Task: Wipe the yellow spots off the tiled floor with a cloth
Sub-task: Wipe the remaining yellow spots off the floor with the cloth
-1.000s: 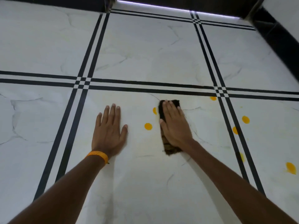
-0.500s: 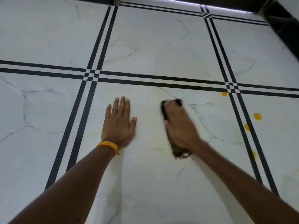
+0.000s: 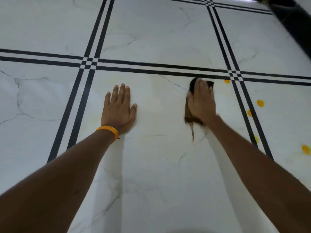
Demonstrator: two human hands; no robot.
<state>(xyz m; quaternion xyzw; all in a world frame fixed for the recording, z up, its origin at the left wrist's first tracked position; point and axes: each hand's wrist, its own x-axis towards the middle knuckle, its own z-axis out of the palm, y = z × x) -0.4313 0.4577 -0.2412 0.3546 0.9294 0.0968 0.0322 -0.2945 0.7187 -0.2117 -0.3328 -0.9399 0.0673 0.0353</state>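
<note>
- Your right hand [image 3: 201, 101] is pressed flat on top of the cloth [image 3: 189, 113], fingers together, pushing it into the floor. It's a bit motion-blurred, so I can't make out exactly how the fingertips sit.
- The cloth is dark brown. It pokes out on the left side of that hand and past the fingertips at the far end, and a thin strand [image 3: 192, 132] trails off the near end by your wrist.
- Your left hand [image 3: 118, 109] is planted palm-down on the same tile, fingers slightly spread, holding nothing. It's well apart from the cloth, off to the left.
- There's an orange wristband [image 3: 108, 129] on the left wrist.
- The tiled floor [image 3: 159, 165] is white marble-look with double black lines. The cloth's far end sits just short of the horizontal black line [image 3: 151, 68].
- Yellow spots are all to the right of the cloth: a small one [image 3: 226, 81] just beside it, near where the black lines cross, then a round one [image 3: 260, 103] on the next tile over.
- One spot [image 3: 249, 113] touches the vertical black line, a paler one [image 3: 256, 138] is nearer to you along that line, and a bigger one [image 3: 305, 149] sits near the right edge.
- A faint yellowish smear [image 3: 94, 117] shows just left of your left hand.
</note>
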